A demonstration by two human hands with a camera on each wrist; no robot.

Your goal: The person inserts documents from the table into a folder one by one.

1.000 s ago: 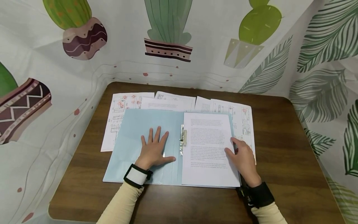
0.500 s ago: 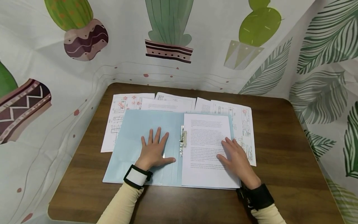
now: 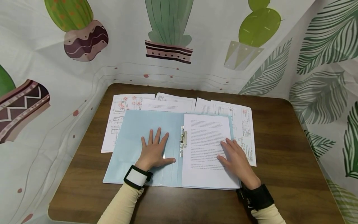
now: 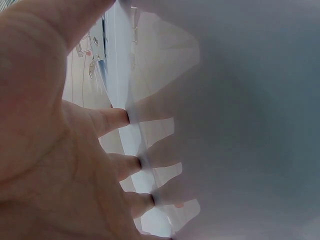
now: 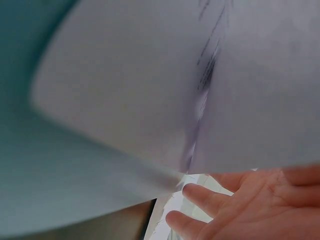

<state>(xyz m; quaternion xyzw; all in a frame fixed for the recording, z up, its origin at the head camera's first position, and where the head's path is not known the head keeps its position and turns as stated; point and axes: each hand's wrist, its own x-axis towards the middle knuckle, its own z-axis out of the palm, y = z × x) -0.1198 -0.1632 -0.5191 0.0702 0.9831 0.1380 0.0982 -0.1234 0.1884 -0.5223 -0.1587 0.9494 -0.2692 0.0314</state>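
A light blue folder (image 3: 134,124) lies spread on the table, with a stack of printed sheets (image 3: 207,177) on its right side. A metal lever clip (image 3: 183,139) is at the stack's left edge, by the spine. My left hand (image 3: 152,153) rests on the inside of the left cover, palm down, fingers spread. In the left wrist view its straight fingertips meet the shiny cover (image 4: 260,125). My right hand (image 3: 237,158) rests over the right edge of the top sheet, fingers relaxed. In the right wrist view the fingers (image 5: 205,200) touch the paper, holding nothing.
Loose sheets lie partly under the folder: a drawing with red marks (image 3: 110,138) at left, text sheets (image 3: 159,104) behind, and another drawing (image 3: 246,124) at right. The brown table (image 3: 279,140) backs onto a cloth (image 3: 209,31) printed with cacti.
A second ago my right thumb and fingers were at the top sheet's right edge; the hand has moved left and now lies flatter on the page. My left hand has stayed in place.
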